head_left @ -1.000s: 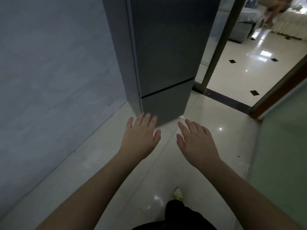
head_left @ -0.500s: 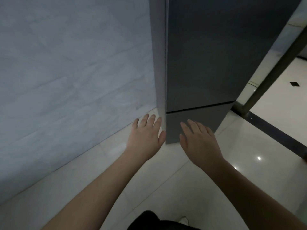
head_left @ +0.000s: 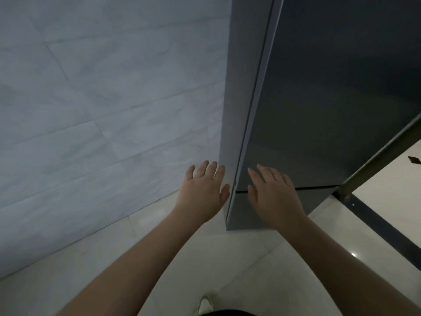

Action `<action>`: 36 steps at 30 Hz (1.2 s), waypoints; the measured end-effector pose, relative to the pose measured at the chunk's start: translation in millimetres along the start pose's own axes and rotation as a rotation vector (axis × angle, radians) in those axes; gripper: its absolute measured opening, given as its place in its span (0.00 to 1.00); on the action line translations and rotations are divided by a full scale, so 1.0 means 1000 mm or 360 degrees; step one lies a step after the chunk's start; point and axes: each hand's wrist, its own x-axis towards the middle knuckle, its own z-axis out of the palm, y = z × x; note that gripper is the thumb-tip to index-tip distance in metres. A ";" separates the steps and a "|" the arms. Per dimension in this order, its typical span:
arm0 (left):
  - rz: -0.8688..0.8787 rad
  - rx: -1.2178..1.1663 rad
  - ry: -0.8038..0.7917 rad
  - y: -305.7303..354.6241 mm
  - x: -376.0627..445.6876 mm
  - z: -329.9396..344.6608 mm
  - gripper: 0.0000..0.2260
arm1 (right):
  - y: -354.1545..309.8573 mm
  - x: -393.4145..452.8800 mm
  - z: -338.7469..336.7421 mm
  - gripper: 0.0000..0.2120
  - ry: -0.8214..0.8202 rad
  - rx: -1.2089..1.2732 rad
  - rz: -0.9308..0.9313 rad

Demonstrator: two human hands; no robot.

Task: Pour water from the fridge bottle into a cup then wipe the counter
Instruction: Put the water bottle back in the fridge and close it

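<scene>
Straight ahead of us stands the tall dark-grey fridge, doors closed, beside the pale tiled wall; our left hand and right hand hover flat-fingered, holding nothing.

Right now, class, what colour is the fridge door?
Dark grey, plain and slightly glossy, on the fridge door; head view shows it best.

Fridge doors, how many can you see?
2. The tall upper door fills the top right; the lower door sits under the dark seam, behind the right hand. The fridge's top is out of view, so more may be hidden.
</scene>
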 end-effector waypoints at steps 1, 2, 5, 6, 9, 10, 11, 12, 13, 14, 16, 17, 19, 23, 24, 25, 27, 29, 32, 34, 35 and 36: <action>0.0014 0.0001 0.0024 -0.003 0.009 -0.001 0.26 | 0.001 0.010 -0.002 0.24 0.0026 -0.0014 0.0000; 0.0026 -0.0006 0.0043 -0.006 0.017 -0.001 0.27 | 0.002 0.019 -0.003 0.24 0.0073 -0.0026 -0.0001; 0.0054 -0.0034 0.0064 -0.011 0.041 -0.001 0.27 | 0.007 0.043 -0.008 0.26 0.0208 -0.0046 -0.0006; 0.0055 -0.0048 0.0068 -0.011 0.047 0.000 0.27 | 0.009 0.049 -0.008 0.27 0.0224 -0.0054 -0.0021; 0.0035 -0.0100 0.0047 -0.008 0.064 0.007 0.27 | 0.016 0.066 -0.008 0.25 0.0237 -0.0098 -0.0082; 0.0026 -0.0112 0.0029 -0.006 0.069 0.012 0.27 | 0.019 0.071 -0.006 0.23 0.0256 -0.0120 -0.0103; 0.0017 -0.0120 0.0015 -0.004 0.073 0.016 0.27 | 0.024 0.076 -0.004 0.21 0.0284 -0.0141 -0.0125; 0.0005 -0.0124 0.0006 -0.001 0.077 0.020 0.27 | 0.028 0.081 -0.003 0.20 0.0313 -0.0155 -0.0150; -0.0009 -0.0134 0.0010 0.001 0.081 0.023 0.27 | 0.033 0.087 -0.003 0.20 0.0337 -0.0163 -0.0181; -0.0020 -0.0151 0.0019 0.003 0.086 0.025 0.27 | 0.037 0.094 -0.004 0.20 0.0357 -0.0176 -0.0222; -0.0027 -0.0186 0.0057 0.008 0.097 0.029 0.27 | 0.045 0.107 -0.008 0.21 0.0393 -0.0218 -0.0331; -0.0027 -0.0199 0.0095 0.012 0.104 0.030 0.27 | 0.049 0.115 -0.012 0.22 0.0416 -0.0239 -0.0394; -0.0045 -0.0247 0.0171 0.019 0.118 0.035 0.26 | 0.058 0.131 -0.019 0.23 0.0468 -0.0295 -0.0536; -0.0111 -0.0373 0.0260 0.033 0.142 0.044 0.26 | 0.070 0.159 -0.040 0.21 0.0593 -0.0444 -0.0759; -0.0143 -0.0436 0.0218 0.037 0.147 0.045 0.27 | 0.070 0.165 -0.044 0.22 0.0615 -0.0487 -0.0795; -0.0187 -0.0503 0.0171 0.039 0.152 0.047 0.27 | 0.071 0.170 -0.048 0.23 0.0630 -0.0541 -0.0825; -0.0307 -0.0703 0.0060 0.043 0.162 0.050 0.29 | 0.071 0.182 -0.054 0.21 0.0649 -0.0689 -0.0845; -0.0422 -0.1007 -0.0014 0.046 0.171 0.052 0.30 | 0.071 0.189 -0.063 0.20 0.0641 -0.0860 -0.0772; -0.0506 -0.1327 0.0038 0.050 0.187 0.050 0.30 | 0.072 0.195 -0.080 0.20 0.0615 -0.1141 -0.0676; -0.0508 -0.1382 0.0104 0.053 0.199 0.046 0.27 | 0.071 0.200 -0.086 0.18 0.0627 -0.1246 -0.0680; -0.0517 -0.1424 0.0151 0.055 0.205 0.044 0.25 | 0.070 0.202 -0.088 0.16 0.0631 -0.1281 -0.0686; -0.0545 -0.1470 0.0211 0.056 0.210 0.043 0.22 | 0.070 0.204 -0.088 0.16 0.0635 -0.1306 -0.0695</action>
